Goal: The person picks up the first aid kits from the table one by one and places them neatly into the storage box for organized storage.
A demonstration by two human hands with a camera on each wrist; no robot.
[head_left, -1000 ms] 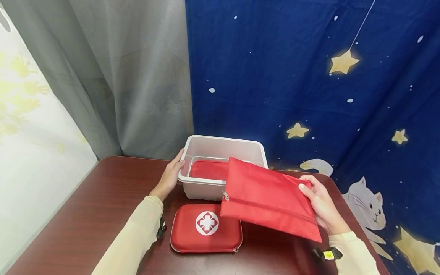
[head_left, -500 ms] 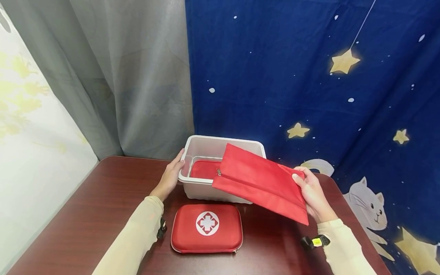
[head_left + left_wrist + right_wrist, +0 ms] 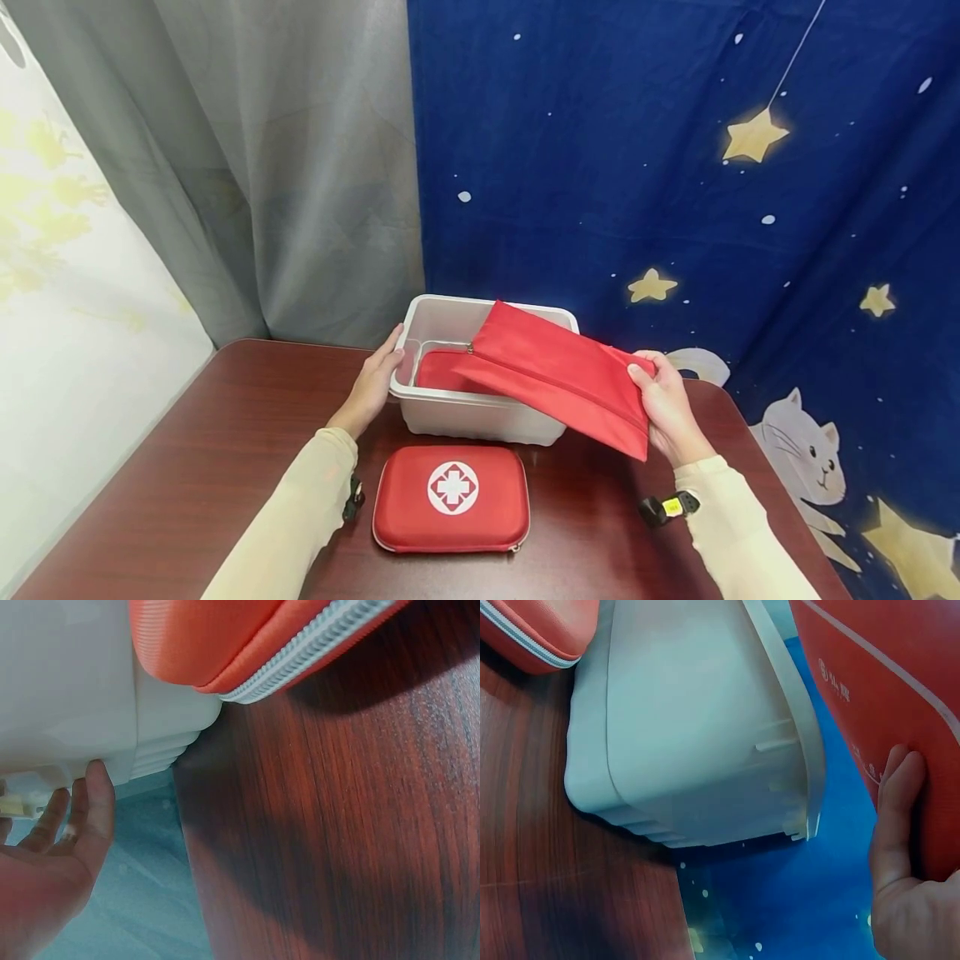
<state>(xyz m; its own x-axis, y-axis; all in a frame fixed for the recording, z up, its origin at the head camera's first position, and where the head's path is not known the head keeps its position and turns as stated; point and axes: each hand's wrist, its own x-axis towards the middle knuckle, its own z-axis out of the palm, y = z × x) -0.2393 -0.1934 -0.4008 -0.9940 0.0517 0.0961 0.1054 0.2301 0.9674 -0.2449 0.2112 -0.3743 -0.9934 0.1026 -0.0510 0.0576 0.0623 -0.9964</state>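
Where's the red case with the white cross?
In the head view, the case lies on the table low in the picture, just left of the middle. It's in front of the bin, beside the left sleeve.

A flat red pouch (image 3: 558, 367) is tilted over the right part of an upright, open bin (image 3: 480, 419).
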